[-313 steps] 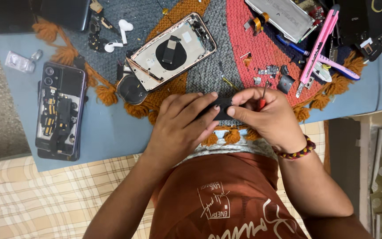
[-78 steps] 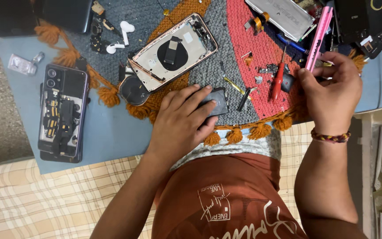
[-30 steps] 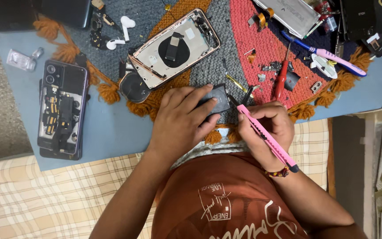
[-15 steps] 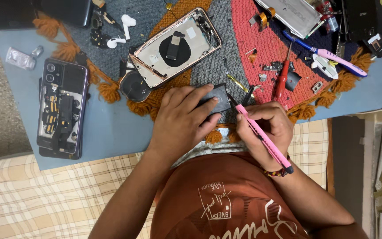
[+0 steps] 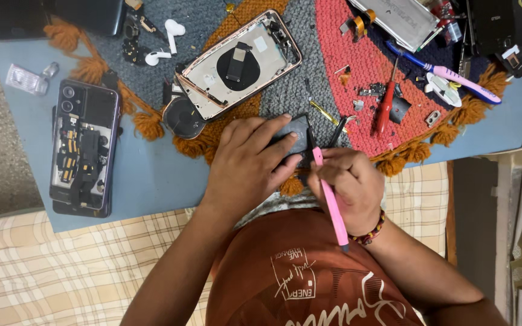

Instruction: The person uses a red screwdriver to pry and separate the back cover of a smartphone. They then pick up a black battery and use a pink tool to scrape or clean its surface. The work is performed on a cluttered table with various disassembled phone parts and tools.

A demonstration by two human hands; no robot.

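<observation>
A single head-worn camera looks steeply down, close above the table.

The left hand covers most of the dark part; the pink tool's tip is hidden.

Left hand pins dark part; right hand holds pink screwdriver.
</observation>
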